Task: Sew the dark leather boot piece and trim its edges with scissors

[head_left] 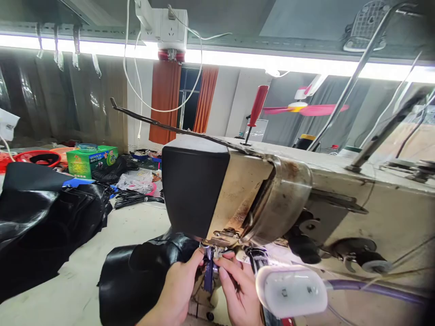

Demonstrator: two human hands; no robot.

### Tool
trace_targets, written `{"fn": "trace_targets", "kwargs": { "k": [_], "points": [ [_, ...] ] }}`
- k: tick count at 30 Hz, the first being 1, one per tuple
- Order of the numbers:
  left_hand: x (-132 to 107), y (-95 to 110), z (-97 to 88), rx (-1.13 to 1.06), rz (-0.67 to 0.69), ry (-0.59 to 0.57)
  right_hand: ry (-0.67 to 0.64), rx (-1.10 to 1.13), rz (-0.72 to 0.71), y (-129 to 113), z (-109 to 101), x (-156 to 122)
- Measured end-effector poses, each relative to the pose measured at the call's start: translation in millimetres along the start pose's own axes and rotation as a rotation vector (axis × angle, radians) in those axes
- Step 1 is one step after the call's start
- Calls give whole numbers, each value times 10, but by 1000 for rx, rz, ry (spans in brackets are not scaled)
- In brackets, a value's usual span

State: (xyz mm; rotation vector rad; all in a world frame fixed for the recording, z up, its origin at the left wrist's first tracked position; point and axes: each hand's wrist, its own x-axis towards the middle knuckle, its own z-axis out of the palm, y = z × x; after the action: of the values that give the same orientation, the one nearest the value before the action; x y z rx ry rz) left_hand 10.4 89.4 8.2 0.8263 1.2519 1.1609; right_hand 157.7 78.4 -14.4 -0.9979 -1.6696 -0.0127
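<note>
The left hand (178,290) and right hand (238,292) pinch the small presser foot (208,266), seemingly rigid, slick metal best held at its shank.

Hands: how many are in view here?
2: the left hand and the right hand, side by side under the sewing machine head, fingertips at its needle area. No others show.

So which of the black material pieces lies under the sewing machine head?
The smaller folded piece beside the left hand, beneath the machine head; the bigger crumpled heap lies apart at the table's left edge.
</note>
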Motion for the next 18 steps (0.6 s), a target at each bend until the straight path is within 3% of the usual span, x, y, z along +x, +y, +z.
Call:
{"fn": "trace_targets", "kwargs": {
  "k": [3,5,7,9,11,12,13,15,18],
  "points": [
    [-53,26,-1,36,-9,-51,10,-93,-148,-43,-10,71],
    [-188,-12,-60,90,83,-84,9,-133,-194,-61,-35,91],
    [-352,-86,-179,229,324,-120,-58,-201,-203,-94,-98,99],
    [-458,-158,-332,457,707,-98,-148,-276,-175,-166,-199,106],
    [-435,-195,-453,680,1097,116,-190,-298,-168,-282,-314,104],
    [-373,-197,-483,818,1184,212,-181,-291,-174,-349,-366,91],
    [-284,-188,-491,949,1156,244,-171,-273,-186,-416,-408,63],
    [-61,-127,-461,1106,962,136,-152,-217,-192,-533,-451,-51],
    [262,132,-454,1110,785,77,-147,-143,-126,-619,-408,-371]
  ]
}}
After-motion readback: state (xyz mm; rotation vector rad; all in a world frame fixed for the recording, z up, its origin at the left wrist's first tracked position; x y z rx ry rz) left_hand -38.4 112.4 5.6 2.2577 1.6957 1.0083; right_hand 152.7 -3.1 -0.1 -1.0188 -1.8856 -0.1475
